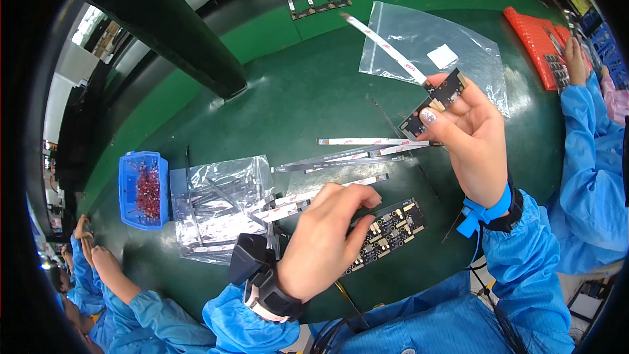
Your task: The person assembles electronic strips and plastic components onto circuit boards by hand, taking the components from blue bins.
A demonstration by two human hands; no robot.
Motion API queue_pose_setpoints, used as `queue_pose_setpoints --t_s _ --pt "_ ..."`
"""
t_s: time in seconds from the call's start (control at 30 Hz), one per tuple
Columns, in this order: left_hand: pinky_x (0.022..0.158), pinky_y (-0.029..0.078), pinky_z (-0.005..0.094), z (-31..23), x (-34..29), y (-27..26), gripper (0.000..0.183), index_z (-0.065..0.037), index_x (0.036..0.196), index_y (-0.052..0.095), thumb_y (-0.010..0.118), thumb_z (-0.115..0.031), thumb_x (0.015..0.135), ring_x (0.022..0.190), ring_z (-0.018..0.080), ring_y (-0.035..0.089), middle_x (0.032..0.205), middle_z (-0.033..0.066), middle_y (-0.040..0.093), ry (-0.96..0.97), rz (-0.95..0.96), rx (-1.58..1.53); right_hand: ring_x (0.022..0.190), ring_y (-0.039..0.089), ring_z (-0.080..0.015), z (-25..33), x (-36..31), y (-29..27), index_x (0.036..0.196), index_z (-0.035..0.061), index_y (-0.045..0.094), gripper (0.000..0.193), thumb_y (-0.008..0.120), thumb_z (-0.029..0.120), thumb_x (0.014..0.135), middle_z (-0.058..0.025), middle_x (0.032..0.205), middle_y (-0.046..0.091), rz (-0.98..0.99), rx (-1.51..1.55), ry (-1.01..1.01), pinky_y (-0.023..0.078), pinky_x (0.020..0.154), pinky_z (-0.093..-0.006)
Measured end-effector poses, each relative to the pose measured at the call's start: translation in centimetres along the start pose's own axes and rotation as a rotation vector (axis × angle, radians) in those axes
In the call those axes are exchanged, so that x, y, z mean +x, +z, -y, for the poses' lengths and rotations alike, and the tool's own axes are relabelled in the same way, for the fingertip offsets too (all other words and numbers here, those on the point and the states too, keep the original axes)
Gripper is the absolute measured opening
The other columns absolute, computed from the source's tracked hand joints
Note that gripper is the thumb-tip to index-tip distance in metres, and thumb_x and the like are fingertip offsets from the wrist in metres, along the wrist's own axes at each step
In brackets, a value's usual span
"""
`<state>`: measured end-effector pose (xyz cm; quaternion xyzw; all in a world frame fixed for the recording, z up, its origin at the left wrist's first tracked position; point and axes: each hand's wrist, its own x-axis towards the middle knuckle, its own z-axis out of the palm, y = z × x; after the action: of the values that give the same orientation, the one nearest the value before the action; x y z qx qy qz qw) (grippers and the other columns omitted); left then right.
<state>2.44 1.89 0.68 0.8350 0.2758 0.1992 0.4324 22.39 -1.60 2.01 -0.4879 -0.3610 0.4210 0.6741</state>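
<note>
My right hand (477, 141) is raised at the right, thumb and fingers closed on a small black circuit board (451, 90). A white flat ribbon cable (386, 49) extends from that board toward the far left. My left hand (324, 239) is low over the table, its fingers bent and its thumb and index fingertips a little apart, with nothing visible between them. Partly beneath it lies a black circuit board panel (393, 229) with many pale connectors. Loose ribbon cables (350, 156) lie beyond the left hand.
A clear plastic bag of ribbon cables (223, 216) and a blue bin (124, 190) of small red parts are at the left. Another clear bag (419, 26) lies at the far right, near red bubble wrap (531, 46). A dark post (170, 26) rises at the back; people sit on both sides.
</note>
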Motion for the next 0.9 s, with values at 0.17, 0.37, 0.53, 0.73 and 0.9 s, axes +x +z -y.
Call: queue_pose_setpoints --t_s 0.17,0.37,0.53,0.73,0.9 --pt "0.068 0.046 0.0346 -0.3 0.6 0.1 0.025 -0.003 0.095 0.051 0.062 0.005 0.073 0.082 0.0274 0.054 0.085 0.0100 0.057 0.054 -0.039 0.069 0.083 0.058 -0.0125 0.0 0.0 0.2 0.117 -0.0038 0.045 0.039 0.059 0.002 0.081 -0.0085 0.097 0.059 0.001 -0.053 0.003 0.049 0.071 -0.0267" --pt "0.073 0.047 0.0322 -0.9 2.3 2.6 0.029 -0.003 0.096 0.052 0.065 0.003 0.071 0.082 0.0251 0.057 0.086 0.0089 0.059 0.151 0.069 0.147 0.083 0.061 -0.0135 -0.4 0.1 0.1 0.112 -0.0054 0.049 0.034 0.060 -0.004 0.080 -0.0111 0.098 0.060 0.001 0.009 -0.005 0.052 0.070 -0.0248" --pt "0.070 0.047 0.0326 -1.2 2.7 2.7 0.031 -0.003 0.097 0.051 0.064 0.005 0.069 0.079 0.0244 0.057 0.078 0.0072 0.058 0.061 0.128 0.121 0.088 0.059 -0.0140 -0.1 -0.2 0.1 0.116 -0.0048 0.045 0.038 0.058 -0.002 0.081 -0.0107 0.102 0.057 0.048 0.029 0.012 0.050 0.074 -0.0263" --pt "0.067 0.048 0.0267 -1.3 3.1 2.1 0.035 -0.003 0.101 0.051 0.063 0.009 0.070 0.072 0.0176 0.062 0.078 0.0078 0.061 -0.036 0.017 -0.011 0.088 0.059 -0.0146 -0.1 -0.3 -0.2 0.114 -0.0058 0.046 0.036 0.058 -0.002 0.081 -0.0114 0.102 0.057 0.053 0.036 0.015 0.051 0.073 -0.0265" --pt "0.073 0.050 0.0239 -1.5 3.1 0.9 0.035 0.002 0.104 0.049 0.062 0.012 0.074 0.082 0.0128 0.062 0.085 0.0090 0.063 -0.108 -0.097 -0.197 0.087 0.060 -0.0147 -0.2 -0.3 -0.1 0.114 -0.0059 0.046 0.036 0.059 -0.001 0.081 -0.0119 0.102 0.058 0.055 0.020 0.022 0.051 0.072 -0.0266"
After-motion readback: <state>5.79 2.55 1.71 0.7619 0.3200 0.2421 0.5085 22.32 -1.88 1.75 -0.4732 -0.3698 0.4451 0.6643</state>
